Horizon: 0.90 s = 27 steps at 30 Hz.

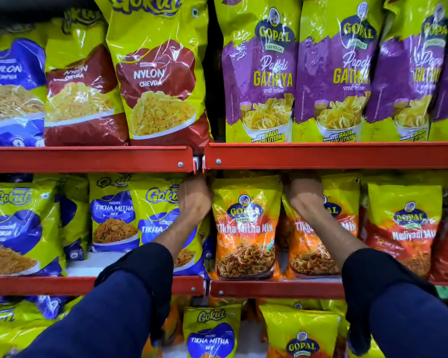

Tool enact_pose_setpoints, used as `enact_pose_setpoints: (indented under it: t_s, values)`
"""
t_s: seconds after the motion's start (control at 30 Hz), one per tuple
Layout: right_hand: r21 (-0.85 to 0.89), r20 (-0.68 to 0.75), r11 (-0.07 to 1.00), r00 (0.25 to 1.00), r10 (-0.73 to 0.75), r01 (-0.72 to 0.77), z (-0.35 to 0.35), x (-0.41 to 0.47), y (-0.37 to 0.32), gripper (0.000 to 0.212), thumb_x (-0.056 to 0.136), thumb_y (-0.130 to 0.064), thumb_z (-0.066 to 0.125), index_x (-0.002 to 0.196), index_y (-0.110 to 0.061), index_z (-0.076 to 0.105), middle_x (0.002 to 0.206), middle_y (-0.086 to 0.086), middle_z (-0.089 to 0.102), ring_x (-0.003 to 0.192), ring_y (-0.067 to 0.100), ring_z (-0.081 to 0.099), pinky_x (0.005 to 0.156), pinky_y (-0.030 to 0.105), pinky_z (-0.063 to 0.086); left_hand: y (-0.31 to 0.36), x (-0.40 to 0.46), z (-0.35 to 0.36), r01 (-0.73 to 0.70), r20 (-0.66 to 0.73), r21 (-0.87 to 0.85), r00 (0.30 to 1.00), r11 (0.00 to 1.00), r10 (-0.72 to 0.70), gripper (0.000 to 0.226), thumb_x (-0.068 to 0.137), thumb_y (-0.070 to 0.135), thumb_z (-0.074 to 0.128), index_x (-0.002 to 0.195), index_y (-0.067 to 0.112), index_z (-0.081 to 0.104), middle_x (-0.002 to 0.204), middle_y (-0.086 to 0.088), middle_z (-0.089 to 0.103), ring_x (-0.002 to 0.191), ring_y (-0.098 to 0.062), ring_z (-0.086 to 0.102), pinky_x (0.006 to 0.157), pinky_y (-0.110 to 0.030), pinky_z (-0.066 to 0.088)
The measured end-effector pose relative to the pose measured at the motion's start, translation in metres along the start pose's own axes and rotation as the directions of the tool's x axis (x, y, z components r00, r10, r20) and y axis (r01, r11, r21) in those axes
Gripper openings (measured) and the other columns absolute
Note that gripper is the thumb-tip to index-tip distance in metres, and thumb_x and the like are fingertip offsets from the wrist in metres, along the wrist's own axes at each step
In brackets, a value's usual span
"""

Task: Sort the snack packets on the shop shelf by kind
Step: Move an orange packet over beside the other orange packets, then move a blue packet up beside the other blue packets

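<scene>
On the middle shelf stands an orange Gopal Tikha Mitha Mix packet [246,228]. My left hand [194,200] closes on its upper left corner and my right hand [305,197] on its upper right corner. The fingertips are hidden behind the packet top, under the red shelf lip above. Directly right is a second orange Tikha Mitha Mix packet [321,244], partly covered by my right forearm. Left of my left hand stands a blue Gokul Tikha Mitha packet [155,223], with similar blue Gokul packets [113,215] further left. A red Gopal Nadiyadi Mix packet [404,228] stands at the right.
The upper shelf holds Gokul Nylon Chevda packets [155,81] on the left and purple Gopal Papdi Gathiya packets [264,73] on the right. Red shelf lips [88,158] run across, with a gap at the upright. The lower shelf has a Gokul packet [210,334] and a Gopal packet [300,334].
</scene>
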State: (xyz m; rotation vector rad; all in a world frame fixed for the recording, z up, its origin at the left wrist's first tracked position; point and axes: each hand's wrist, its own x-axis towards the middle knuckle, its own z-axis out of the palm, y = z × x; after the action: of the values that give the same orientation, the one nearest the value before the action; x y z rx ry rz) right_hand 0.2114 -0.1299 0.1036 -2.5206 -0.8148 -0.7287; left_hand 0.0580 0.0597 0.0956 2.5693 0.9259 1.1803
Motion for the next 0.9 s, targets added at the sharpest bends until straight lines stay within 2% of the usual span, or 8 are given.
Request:
enact_pose_setpoints:
  t_s: [0.1,0.17,0.23,0.33,0.43,0.6,0.73,0.9]
  values:
    - [0.03,-0.097,0.999,0.995,-0.021,0.025,0.003,-0.009,0.0,0.023,0.092,-0.015,0.052,0.096,-0.007,0.073,0.095,0.022,0.073,0.088,0.043,0.067,0.07,0.038,0.05,0.005,-0.015,-0.002,-0.041,-0.083,-0.073,0.996,0.996,0.035,0.031,0.09,0.017,0.054,0.116,0.019,0.07,0.104,-0.023,0.074,0.096,-0.045,0.067,0.075,-0.045,0.053]
    - [0.095,-0.228,0.994,0.973,-0.039,0.062,0.006,-0.02,0.0,0.031,0.092,-0.024,0.047,0.1,-0.005,0.07,0.099,0.025,0.071,0.093,0.045,0.064,0.079,0.046,0.05,0.007,-0.031,-0.006,-0.077,-0.132,-0.058,0.989,0.995,0.069,0.029,0.092,0.021,0.053,0.117,0.017,0.067,0.109,-0.023,0.068,0.092,-0.045,0.066,0.073,-0.047,0.052]
    - [0.142,-0.296,0.986,0.955,-0.037,0.083,0.016,-0.042,-0.001,0.039,0.094,-0.03,0.044,0.118,-0.006,0.062,0.12,0.022,0.066,0.113,0.043,0.056,0.095,0.051,0.048,0.003,-0.052,-0.006,-0.125,-0.184,-0.016,0.976,0.992,0.12,0.03,0.094,0.025,0.052,0.12,0.014,0.062,0.12,-0.019,0.061,0.097,-0.041,0.063,0.077,-0.046,0.053]
    - [0.173,-0.315,0.967,0.94,-0.127,0.189,0.031,-0.086,0.0,0.054,0.097,-0.033,0.045,0.147,-0.014,0.038,0.155,0.011,0.041,0.145,0.035,0.032,0.117,0.051,0.029,-0.015,-0.096,-0.003,-0.28,-0.225,0.074,0.93,0.957,0.29,0.041,0.096,0.03,0.051,0.133,0.014,0.055,0.137,-0.012,0.055,0.12,-0.031,0.051,0.099,-0.045,0.046]
    - [0.116,-0.266,0.959,0.938,-0.221,0.259,0.046,-0.135,-0.002,0.065,0.097,-0.037,0.045,0.155,-0.018,0.023,0.166,0.009,0.017,0.155,0.033,0.007,0.125,0.053,0.009,-0.041,-0.152,0.004,-0.362,-0.099,0.144,0.921,0.921,0.377,0.057,0.097,0.037,0.049,0.15,0.018,0.038,0.161,-0.006,0.034,0.15,-0.03,0.027,0.119,-0.051,0.028]
    - [0.086,-0.178,0.919,0.913,-0.366,0.385,0.081,-0.206,-0.009,0.067,0.095,-0.036,0.049,0.155,-0.02,0.024,0.166,0.01,0.011,0.155,0.033,0.002,0.123,0.058,0.007,-0.084,-0.237,0.018,-0.373,0.125,0.22,0.927,0.901,0.353,0.065,0.096,0.043,0.045,0.155,0.02,0.028,0.166,-0.005,0.019,0.155,-0.036,0.006,0.119,-0.067,0.013]
    - [0.121,-0.157,0.813,0.82,-0.55,0.569,0.116,-0.259,-0.007,0.067,0.093,-0.027,0.052,0.154,-0.02,0.024,0.164,0.006,0.015,0.155,0.025,-0.001,0.124,0.051,0.009,-0.117,-0.298,0.03,-0.327,0.281,0.203,0.922,0.923,0.266,0.063,0.095,0.044,0.045,0.152,0.018,0.035,0.165,-0.006,0.025,0.154,-0.034,0.014,0.12,-0.061,0.021]
    - [0.272,0.019,0.691,0.715,-0.699,0.669,0.168,-0.315,-0.004,0.063,0.088,-0.016,0.057,0.148,-0.016,0.039,0.158,0.006,0.038,0.149,0.027,0.032,0.12,0.048,0.027,-0.152,-0.348,0.058,-0.037,0.428,0.057,0.904,0.998,0.009,0.052,0.098,0.054,0.03,0.14,0.024,0.04,0.143,-0.006,0.054,0.13,-0.028,0.053,0.106,-0.044,0.041]
